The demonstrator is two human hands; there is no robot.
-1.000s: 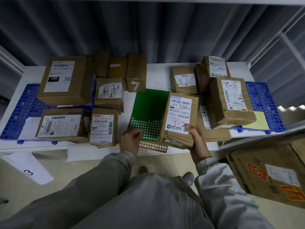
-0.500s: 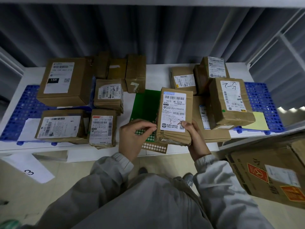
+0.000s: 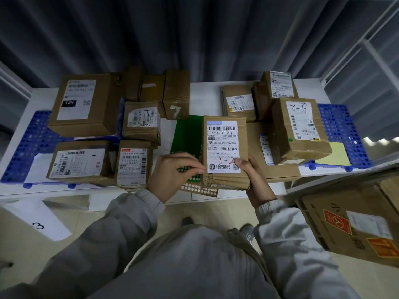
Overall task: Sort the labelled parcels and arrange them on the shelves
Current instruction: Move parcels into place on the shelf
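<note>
Parcel: a brown parcel [image 3: 224, 152] marked "3-2" by hand now stands squarely before the person, label up and readable, its near end over the shelf's front edge. A second ago it was tilted to the right over the green sheet [image 3: 187, 134]; it has since been turned straight and drawn slightly left.
Right hand: the right hand [image 3: 257, 180] holds the parcel's near right corner, thumb curled over the label's lower edge – a clamped grip, as in both earlier views.
Left hand: the left hand [image 3: 172, 173] has risen from the sticker sheet [image 3: 199, 188] to the parcel's left edge; thumb and fingertips are pinched together there. Whether a sticker sits between them I cannot tell.
Meaning: the hand coming from the dots to the label suggests a marking step – the parcel looks about to be tagged, or is only being steadied, before it joins a group.
Shelf: the white shelf [image 3: 205, 93] carries two groups. To the left, four labelled boxes lie on a blue mat [image 3: 28, 139], among them the box marked "15H" [image 3: 79, 104]; to the right, the box marked "7-5" [image 3: 300, 130] rests on others. None of these has shifted.
Progress: sorting appears partly done; the held parcel is not yet placed.
</note>
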